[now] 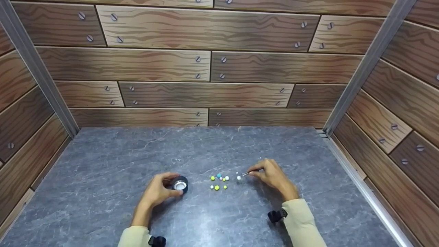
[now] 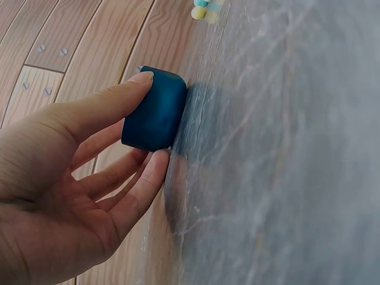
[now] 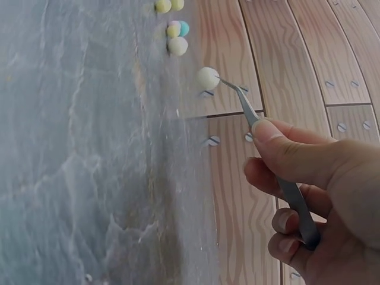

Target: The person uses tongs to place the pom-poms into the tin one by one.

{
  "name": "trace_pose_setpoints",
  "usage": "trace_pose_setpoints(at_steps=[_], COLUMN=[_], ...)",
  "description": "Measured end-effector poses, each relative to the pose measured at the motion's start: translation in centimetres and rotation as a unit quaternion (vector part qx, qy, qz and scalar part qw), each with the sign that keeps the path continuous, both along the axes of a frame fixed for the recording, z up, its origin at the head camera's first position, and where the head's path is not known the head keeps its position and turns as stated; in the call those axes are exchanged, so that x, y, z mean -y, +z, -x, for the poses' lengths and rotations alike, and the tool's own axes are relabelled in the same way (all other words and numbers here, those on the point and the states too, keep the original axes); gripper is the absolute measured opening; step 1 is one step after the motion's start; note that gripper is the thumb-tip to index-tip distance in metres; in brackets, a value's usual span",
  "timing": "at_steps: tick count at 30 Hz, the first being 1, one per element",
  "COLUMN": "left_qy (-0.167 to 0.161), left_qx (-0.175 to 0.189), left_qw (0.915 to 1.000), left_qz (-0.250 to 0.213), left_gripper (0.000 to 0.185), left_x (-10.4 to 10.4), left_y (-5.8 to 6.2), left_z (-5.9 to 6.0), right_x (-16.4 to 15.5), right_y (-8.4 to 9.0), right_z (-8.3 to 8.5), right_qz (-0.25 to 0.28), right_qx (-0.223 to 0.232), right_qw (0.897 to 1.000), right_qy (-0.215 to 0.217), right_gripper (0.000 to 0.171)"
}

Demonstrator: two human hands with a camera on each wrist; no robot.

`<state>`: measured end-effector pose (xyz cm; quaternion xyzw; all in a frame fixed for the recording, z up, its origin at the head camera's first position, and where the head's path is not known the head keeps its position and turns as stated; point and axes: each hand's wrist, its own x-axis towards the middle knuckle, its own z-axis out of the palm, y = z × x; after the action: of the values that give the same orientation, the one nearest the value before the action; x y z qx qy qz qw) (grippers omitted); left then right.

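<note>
Your left hand [image 1: 157,190] pinches the dark container [image 2: 155,113] on the surface [image 1: 103,164], contents unclear; slightly beyond, loose balls [image 1: 216,187] seem left to do, while your right hand [image 1: 274,175] pinches tweezers [image 3: 291,199], tips at a white ball [image 3: 208,78], pickup apparently unfinished

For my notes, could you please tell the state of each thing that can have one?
Left hand: grips the dark container.
Dark container: silvery inside showing.
Right hand: pinches the tweezers.
Tweezers: tips at the white ball; closed or not, unclear.
White ball: at the tips; lifted or resting, unclear.
Other balls: loose on the table.
</note>
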<state>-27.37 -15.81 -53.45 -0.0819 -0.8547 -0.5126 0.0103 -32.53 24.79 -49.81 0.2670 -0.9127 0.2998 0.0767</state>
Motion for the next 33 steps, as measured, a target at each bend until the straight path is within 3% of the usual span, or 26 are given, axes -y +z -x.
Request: trace_pose_setpoints(at_steps=[17, 27, 33], left_qy=[-0.009, -0.004, 0.001], left_qx=[-0.007, -0.005, 0.008], left_qw=[0.9999, 1.0, 1.0], left_qz=[-0.005, -0.003, -0.004], left_gripper=[0.057, 0.056, 0.056], left_x=[0.0, 0.1, 0.1], left_y=[0.1, 0.1, 0.1], left_z=[-0.1, 0.0, -0.1], right_x=[2.8, 5.9, 7.4], right_y=[0.7, 1.0, 1.1], right_z=[-0.6, -0.5, -0.5], right_qz=[0.021, 0.032, 0.033], right_qx=[-0.028, -0.015, -0.03], right_qw=[0.999, 0.999, 0.998], right_qy=[-0.001, 0.019, 0.039], right_gripper=[0.009, 0.01, 0.01])
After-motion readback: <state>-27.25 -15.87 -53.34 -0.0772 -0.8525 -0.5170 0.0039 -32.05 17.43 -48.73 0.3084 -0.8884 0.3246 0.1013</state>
